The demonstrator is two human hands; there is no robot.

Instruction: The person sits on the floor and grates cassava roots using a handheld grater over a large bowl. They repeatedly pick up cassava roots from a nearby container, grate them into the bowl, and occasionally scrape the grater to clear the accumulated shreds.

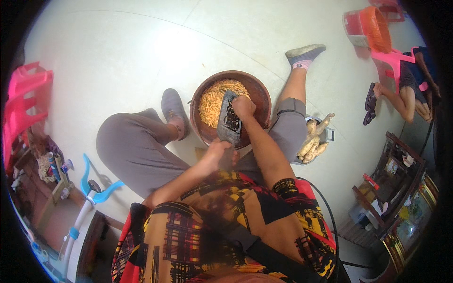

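Between my legs on the floor stands a wide brown basin (260, 92). Pale orange shreds (214, 102) lie heaped in it, mostly toward its left side. A grey hand grater (225, 122) slants over the basin, its middle dark with openings. My left hand (217, 152) grips the grater's near end. Curled into a fist, my right hand (244, 108) presses on the upper right of the grater's face; anything inside it is hidden. Beside my right knee, a metal pot (309, 120) holds several whole pale tubers (313, 145).
A pink plastic chair (26, 102) stands at far left, near a blue-and-white stand (92, 194). At upper right an orange-lined bucket (364, 30) sits by another pink seat (393, 58) and a person's legs (403, 100). A dark wooden cabinet (400, 169) is at right.
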